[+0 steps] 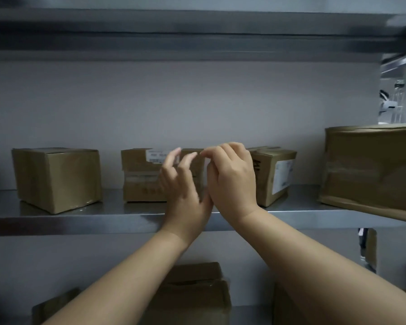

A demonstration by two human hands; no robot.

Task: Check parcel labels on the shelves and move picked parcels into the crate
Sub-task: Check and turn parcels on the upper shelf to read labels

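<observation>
Left hand (183, 184) loose, right hand (232, 177) curled, grip unclear, both by the middle box (138, 177) at 12 o'clock. Nothing picked yet.

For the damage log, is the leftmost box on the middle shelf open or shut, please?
Shut: the leftmost box shows flat, closed flaps.

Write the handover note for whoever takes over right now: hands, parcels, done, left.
Left hand: open, fingers spread in front of the middle parcel.
Right hand: fingers curled at that parcel's top right corner; grip unclear.
Parcels: plain parcel, middle parcel, side-labelled parcel and large parcel all stand on the shelf; lower parcels underneath. Crate not in view.
Done: nothing visibly picked.
Left: read the middle parcel's label, then lift it and crate it if it matches.
</observation>
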